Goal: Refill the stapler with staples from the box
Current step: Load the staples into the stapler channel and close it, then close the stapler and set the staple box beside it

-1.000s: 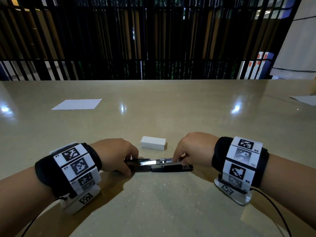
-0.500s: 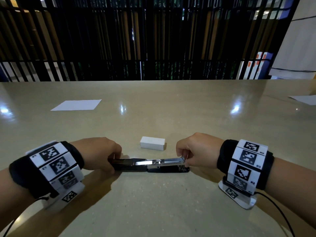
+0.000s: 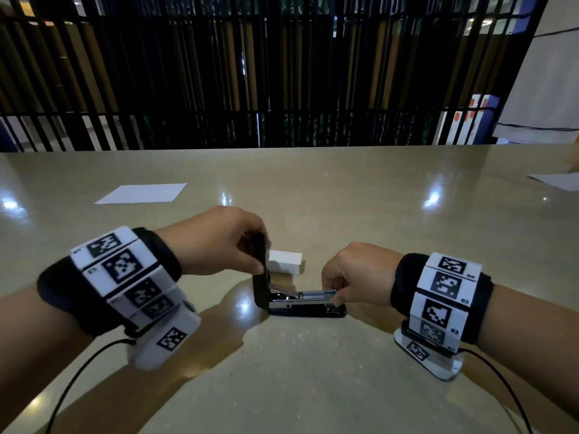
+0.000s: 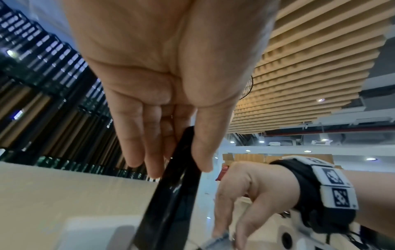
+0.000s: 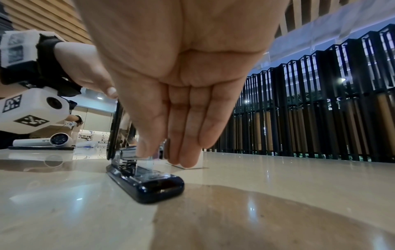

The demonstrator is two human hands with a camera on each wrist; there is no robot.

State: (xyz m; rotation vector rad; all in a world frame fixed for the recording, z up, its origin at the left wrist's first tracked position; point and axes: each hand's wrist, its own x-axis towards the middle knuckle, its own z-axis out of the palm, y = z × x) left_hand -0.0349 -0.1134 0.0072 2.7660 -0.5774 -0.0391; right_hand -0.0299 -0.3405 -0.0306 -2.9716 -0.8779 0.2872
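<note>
A black stapler [image 3: 308,309] lies on the table with its base flat and its metal staple channel [image 3: 316,296] exposed. Its black top cover [image 3: 260,274] stands nearly upright at the left end, pinched between the thumb and fingers of my left hand [image 3: 250,252]. In the left wrist view the cover [image 4: 171,194] runs down from my left fingers. My right hand [image 3: 336,297] pinches the right end of the channel; its fingertips [image 5: 147,152] press on the metal magazine above the stapler base [image 5: 153,184]. A small white staple box [image 3: 285,262] lies shut just behind the stapler.
A white sheet of paper [image 3: 142,193] lies at the far left of the tan table [image 3: 297,386], another sheet [image 3: 557,181] at the far right edge. A black slatted fence [image 3: 282,73] stands beyond the table's far edge. A white cylindrical device [image 5: 45,141] lies off to the left.
My left hand has swung the stapler's top cover from lying flat at the left up to nearly vertical. My right hand has stayed on the right end of the channel.
</note>
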